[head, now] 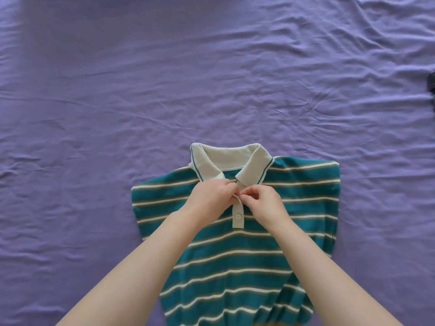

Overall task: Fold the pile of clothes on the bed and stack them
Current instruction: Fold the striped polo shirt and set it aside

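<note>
So the striped polo shirt (pixel 235 231) lies flat near the bed's (pixel 94 114) near edge, both the left hand (pixel 209 198) and right hand (pixel 266 201) pinching its placket (pixel 237 217) — looks light, floppy knit, so I'd grab shoulders or side seams.

We see a home bedroom, a bed (pixel 141 90) filling the view, its wrinkled purple sheet (pixel 306 67) spread wide, a striped polo shirt (pixel 223 267) laid flat on it

Soft even daylight, faint shadows, sharp centre, slight wide-angle edge curvature
</note>
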`<move>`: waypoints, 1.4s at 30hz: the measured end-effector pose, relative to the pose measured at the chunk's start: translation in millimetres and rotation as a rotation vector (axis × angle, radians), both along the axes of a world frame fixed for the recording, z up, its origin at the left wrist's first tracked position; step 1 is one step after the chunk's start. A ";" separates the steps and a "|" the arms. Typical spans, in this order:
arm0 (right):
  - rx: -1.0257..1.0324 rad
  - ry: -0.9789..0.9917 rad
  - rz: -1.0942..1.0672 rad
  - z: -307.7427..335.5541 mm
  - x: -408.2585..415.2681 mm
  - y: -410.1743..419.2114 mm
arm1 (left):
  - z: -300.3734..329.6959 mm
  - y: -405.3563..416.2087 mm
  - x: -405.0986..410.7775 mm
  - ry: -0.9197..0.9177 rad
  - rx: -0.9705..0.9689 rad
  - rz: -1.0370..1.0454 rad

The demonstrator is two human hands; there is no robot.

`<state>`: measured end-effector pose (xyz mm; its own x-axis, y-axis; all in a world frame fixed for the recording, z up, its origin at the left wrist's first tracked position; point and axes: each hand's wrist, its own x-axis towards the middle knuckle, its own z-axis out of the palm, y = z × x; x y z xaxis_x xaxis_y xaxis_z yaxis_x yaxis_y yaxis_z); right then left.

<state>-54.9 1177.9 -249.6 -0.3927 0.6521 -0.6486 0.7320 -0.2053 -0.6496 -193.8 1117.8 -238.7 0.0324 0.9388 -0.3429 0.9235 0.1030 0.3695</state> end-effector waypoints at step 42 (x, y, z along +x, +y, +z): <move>0.670 0.011 0.342 11.0 24.5 -35.1 | 7.9 -52.5 46.8 0.106 0.289 0.308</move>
